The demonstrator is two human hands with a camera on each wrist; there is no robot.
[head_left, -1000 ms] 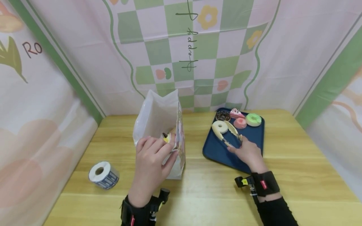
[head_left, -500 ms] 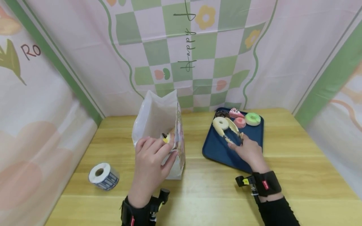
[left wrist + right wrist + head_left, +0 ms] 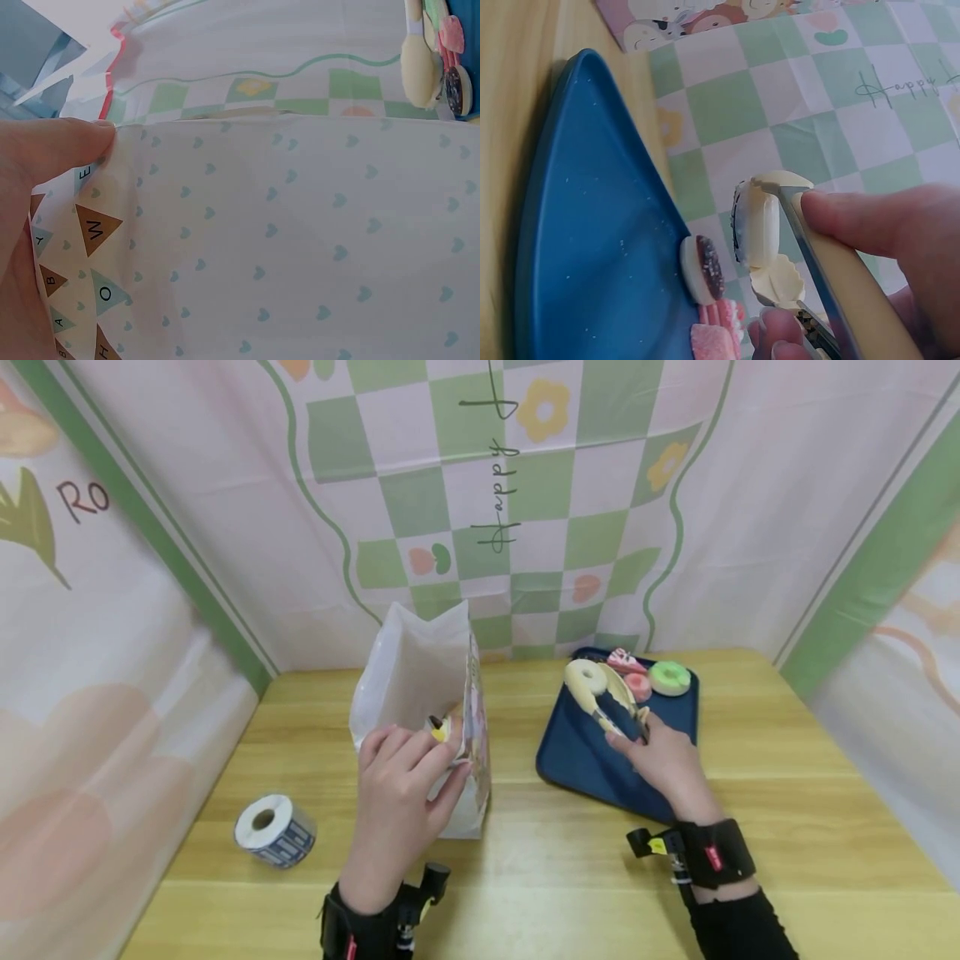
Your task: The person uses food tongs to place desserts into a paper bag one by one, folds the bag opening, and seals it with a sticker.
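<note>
Right hand grips one pair of tongs (one doughnut between).

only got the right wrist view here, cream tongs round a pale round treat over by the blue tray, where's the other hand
Observer: The left hand grips the rim of an open white paper bag, as the head view shows.
Operator: ok, is the pale round treat solid or a ring, i only get its edge
Observer: A ring: the head view shows a hole in its middle.
Operator: anything on the dark blue rectangular tray i'm missing
Observer: Yes, a green ring-shaped doughnut lies towards its far right corner in the head view.
</note>
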